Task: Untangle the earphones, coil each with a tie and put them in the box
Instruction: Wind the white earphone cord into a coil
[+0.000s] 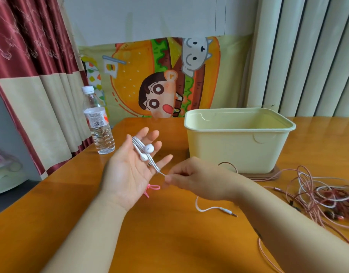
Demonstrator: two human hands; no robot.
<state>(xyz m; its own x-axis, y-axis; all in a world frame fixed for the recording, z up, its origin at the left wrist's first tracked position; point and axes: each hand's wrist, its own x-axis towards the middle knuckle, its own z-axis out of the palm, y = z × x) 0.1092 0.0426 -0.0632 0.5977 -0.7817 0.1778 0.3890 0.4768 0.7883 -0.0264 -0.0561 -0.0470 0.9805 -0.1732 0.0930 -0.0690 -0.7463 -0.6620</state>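
**Q:** Left hand, what's the state?
**A:** My left hand (130, 170) is palm up above the table (169, 237), with the fingers straight and spread wide, no curl. The white earphones (149, 148) are looped in several turns across those fingers. Both buds lie on the inner side of the fingers, just above the palm.

**Q:** Right hand?
**A:** My right hand (191, 179) is just right of the left and a bit lower. Its fingertips are closed in a tight pinch on the white cord where it leaves the loops. A short taut run of cord joins the two hands.

**Q:** Where's the rest of that cord?
**A:** It passes under my right hand and is hidden there. It comes out below the wrist, lies slack on the table and ends in the plug (231, 213) beside my right forearm.

**Q:** Tie?
**A:** The pink tie (153, 188) is flat on the table under the edge of my left hand, partly hidden. I can't tell whether they touch.

**Q:** Box?
**A:** The pale yellow box (238, 150) stands upright with its top open, behind my right hand and well apart from the coil. Its floor isn't visible.

**Q:** Anything else?
**A:** A tangle (317, 194) of red, pink and white cords lies on the table right of my right arm, with one pink strand by the box's foot. A bottle (98, 123) stands at the far left edge.
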